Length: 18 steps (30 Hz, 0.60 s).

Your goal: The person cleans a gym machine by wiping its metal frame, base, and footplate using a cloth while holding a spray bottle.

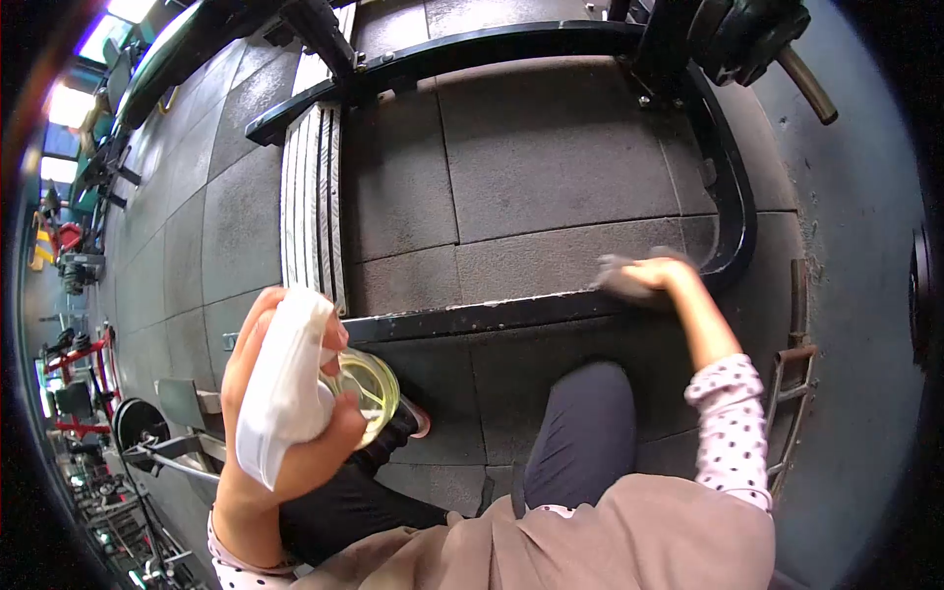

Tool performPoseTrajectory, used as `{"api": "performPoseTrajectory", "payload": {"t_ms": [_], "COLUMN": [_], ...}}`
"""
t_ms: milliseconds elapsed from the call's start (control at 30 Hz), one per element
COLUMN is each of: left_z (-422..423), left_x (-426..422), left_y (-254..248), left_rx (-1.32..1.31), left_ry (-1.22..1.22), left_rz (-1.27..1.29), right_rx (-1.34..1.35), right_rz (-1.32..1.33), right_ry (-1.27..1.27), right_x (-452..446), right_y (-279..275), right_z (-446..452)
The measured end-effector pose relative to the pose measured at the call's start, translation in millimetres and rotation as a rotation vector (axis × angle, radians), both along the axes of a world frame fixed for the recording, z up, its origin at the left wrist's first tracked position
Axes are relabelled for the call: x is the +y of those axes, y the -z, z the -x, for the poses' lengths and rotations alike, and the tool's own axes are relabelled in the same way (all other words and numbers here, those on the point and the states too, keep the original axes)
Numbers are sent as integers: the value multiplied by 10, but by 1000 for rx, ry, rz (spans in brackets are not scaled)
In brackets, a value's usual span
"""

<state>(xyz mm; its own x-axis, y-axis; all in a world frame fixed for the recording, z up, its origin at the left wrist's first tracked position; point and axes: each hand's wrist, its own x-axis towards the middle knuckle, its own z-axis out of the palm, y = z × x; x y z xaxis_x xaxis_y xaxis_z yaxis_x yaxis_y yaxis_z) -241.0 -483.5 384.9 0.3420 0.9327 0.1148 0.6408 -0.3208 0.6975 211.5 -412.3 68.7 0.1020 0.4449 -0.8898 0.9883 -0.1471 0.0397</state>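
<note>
My left hand (329, 433) is wrapped round the neck of a spray bottle (285, 383) with a white trigger head and a clear, yellowish body. The bottle is held up close to the camera, at the lower left. At the right, my right hand (661, 271) presses a dark grey cloth (629, 280), slightly blurred, at the near bar of a black metal frame (492, 317). The cloth lies close to the curved right corner of that frame. Pale scuffs mark the bar's upper edge.
A ribbed silver metal strip (313, 206) runs across the frame's left side. Dark rubber tiles (551, 147) cover the floor. A weight post (808, 87) juts out at the upper right. Gym machines and a weight plate (138, 423) stand at the left.
</note>
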Motion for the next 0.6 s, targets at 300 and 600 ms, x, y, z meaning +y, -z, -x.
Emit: {"api": "performPoseTrajectory", "payload": {"t_ms": [300,600], "left_z": [130,332], "left_x": [91,-344], "left_y": [3,412], "left_rx": [-172,-510], "left_ry": [-146,-361], "left_rz": [6,-46], "right_rx": [-173,164], "right_rz": [-102,-668], "right_ry": [-76,110], "right_x": [-210,-577], "right_y": [285,119], "right_z": [-987,-578]}}
